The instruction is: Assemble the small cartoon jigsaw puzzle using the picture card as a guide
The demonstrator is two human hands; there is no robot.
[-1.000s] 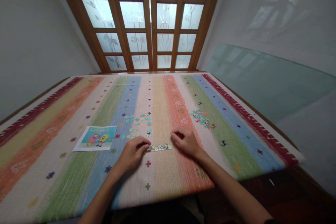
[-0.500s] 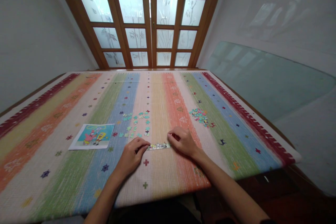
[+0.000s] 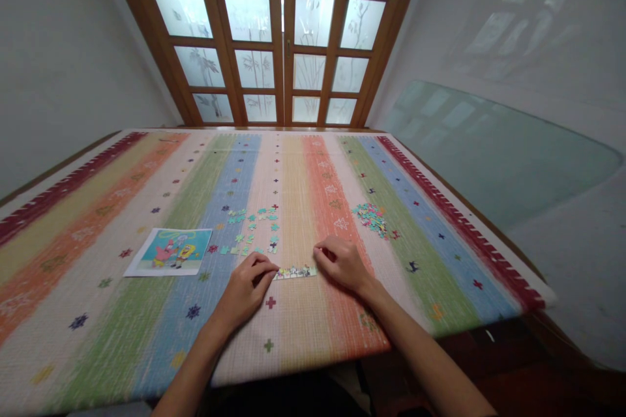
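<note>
A short strip of joined jigsaw pieces (image 3: 296,272) lies flat on the striped tablecloth in front of me. My left hand (image 3: 250,281) has its thumb and forefinger pinched together at the strip's left end. Just beyond the right end, my right hand (image 3: 340,262) rests on the cloth with its fingers curled and closed. Whatever its fingertips may hold is hidden. Behind my left hand, loose green-blue jigsaw pieces (image 3: 252,227) lie spread in a rough ring. A heap of mixed jigsaw pieces (image 3: 372,219) sits farther back on the right.
A printed cartoon picture (image 3: 170,252) lies on the left of the striped tablecloth (image 3: 298,322). The table's near edge is just below my forearms. Wooden doors with glass panes (image 3: 283,39) stand behind the table, and a pale glass panel (image 3: 499,150) leans at the right wall.
The view has shifted slightly. Both hands keep nearly the same places at the two ends of the strip, and the pieces look unchanged.
</note>
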